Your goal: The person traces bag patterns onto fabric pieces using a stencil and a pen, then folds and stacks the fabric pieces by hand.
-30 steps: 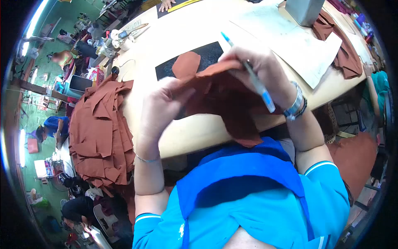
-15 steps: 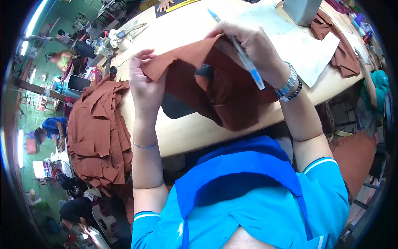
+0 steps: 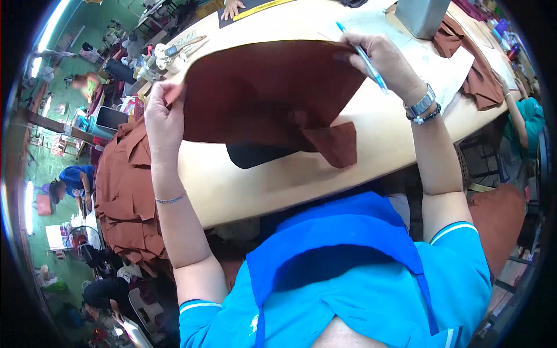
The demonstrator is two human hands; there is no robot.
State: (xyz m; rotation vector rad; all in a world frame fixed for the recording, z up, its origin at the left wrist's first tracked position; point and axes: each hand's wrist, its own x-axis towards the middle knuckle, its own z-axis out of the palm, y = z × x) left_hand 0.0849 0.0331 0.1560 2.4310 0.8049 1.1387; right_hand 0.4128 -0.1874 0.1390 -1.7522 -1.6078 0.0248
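Observation:
A dark reddish-brown piece of fabric (image 3: 261,87) is stretched out above the table (image 3: 232,194) between my two hands. My left hand (image 3: 165,113) is closed on its left edge. At its upper right corner, my right hand (image 3: 383,64) grips the fabric and also holds a blue-and-clear pen (image 3: 369,64) between its fingers. A narrower flap of the fabric (image 3: 336,145) hangs down at the lower right. Beneath it, part of a black sheet (image 3: 255,155) shows on the table; the rest is hidden.
Stacked brown fabric pieces (image 3: 125,197) are at the left. Paper (image 3: 444,69), a grey metal box (image 3: 422,17) and more brown cloth (image 3: 481,81) lie at the right. Another person's hand (image 3: 233,8) rests beside a yellow ruler (image 3: 264,8) at the far edge.
My hands have moved apart, my left one outward to the left. The fabric, bunched and folded before, is now spread wide between them. The pen has stayed in my right hand.

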